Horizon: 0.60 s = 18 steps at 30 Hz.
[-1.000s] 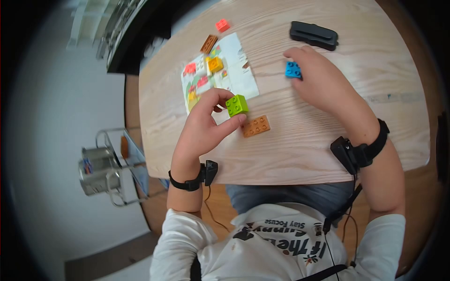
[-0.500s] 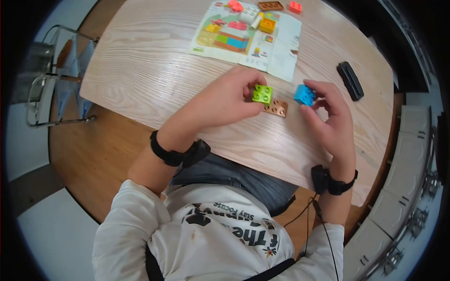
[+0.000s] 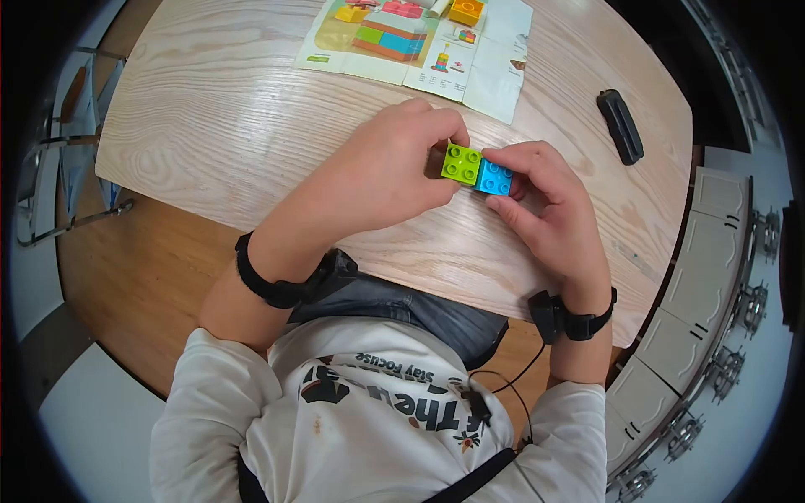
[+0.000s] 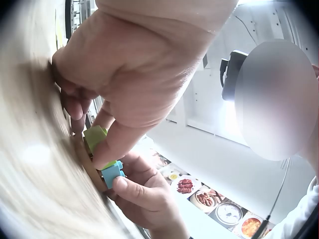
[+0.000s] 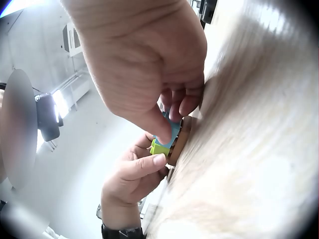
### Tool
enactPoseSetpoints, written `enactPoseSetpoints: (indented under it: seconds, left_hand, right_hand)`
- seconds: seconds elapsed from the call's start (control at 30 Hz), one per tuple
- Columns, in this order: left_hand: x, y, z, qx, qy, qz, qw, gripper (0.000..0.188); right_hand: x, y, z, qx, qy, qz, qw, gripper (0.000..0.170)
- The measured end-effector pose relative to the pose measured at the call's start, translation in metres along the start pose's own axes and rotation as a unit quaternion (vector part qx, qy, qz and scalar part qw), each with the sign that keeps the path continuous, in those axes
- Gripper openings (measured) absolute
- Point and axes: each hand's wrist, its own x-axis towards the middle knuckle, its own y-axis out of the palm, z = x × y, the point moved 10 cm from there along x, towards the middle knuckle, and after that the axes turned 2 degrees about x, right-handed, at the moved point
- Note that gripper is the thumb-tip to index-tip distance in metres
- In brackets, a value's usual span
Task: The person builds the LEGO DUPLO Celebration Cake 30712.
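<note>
My left hand [image 3: 394, 168] pinches a lime green brick [image 3: 461, 164] between thumb and fingers. Side by side with it is a light blue brick [image 3: 493, 178], pinched by my right hand [image 3: 553, 210]. From above, the two bricks hide the brown brick. Both wrist views show that brown brick [image 4: 88, 167] on the table directly under the green and blue ones. In the right wrist view the brown brick [image 5: 180, 142] lies against the tabletop, with the blue brick [image 5: 174, 132] over one part and the green brick [image 5: 160, 148] over the other.
The picture sheet [image 3: 377, 50] lies at the table's far side, with a yellow-orange brick [image 3: 465, 12] on it. A black case [image 3: 620, 126] is at the right of the table [image 3: 210, 101]. The table's near edge runs by the person's lap.
The right hand has brought the blue brick leftward, beside the green one. Both hands have met over the brown brick, now covered in the head view. The head view has also shifted.
</note>
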Motion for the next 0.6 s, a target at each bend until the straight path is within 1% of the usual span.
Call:
enactPoseSetpoints:
  seconds: [0.13,0.33,0.53,0.6]
  left_hand:
    - [-0.001,0.002,-0.004,0.053,-0.001,-0.006,0.999,0.028]
    - [0.003,0.003,-0.008,0.085,-0.004,-0.003,0.996,0.027]
    - [0.002,0.003,-0.014,0.115,0.003,-0.010,0.993,0.027]
    - [0.004,0.004,-0.015,0.121,-0.003,0.002,0.993,0.028]
  right_hand:
    - [0.000,0.001,-0.009,0.020,0.008,0.008,1.000,0.047]
    - [0.001,0.001,-0.012,0.037,0.014,0.013,0.999,0.046]
    - [0.001,0.001,-0.009,0.022,0.021,0.025,0.999,0.045]
    - [0.000,0.000,-0.008,0.029,0.026,0.022,0.999,0.045]
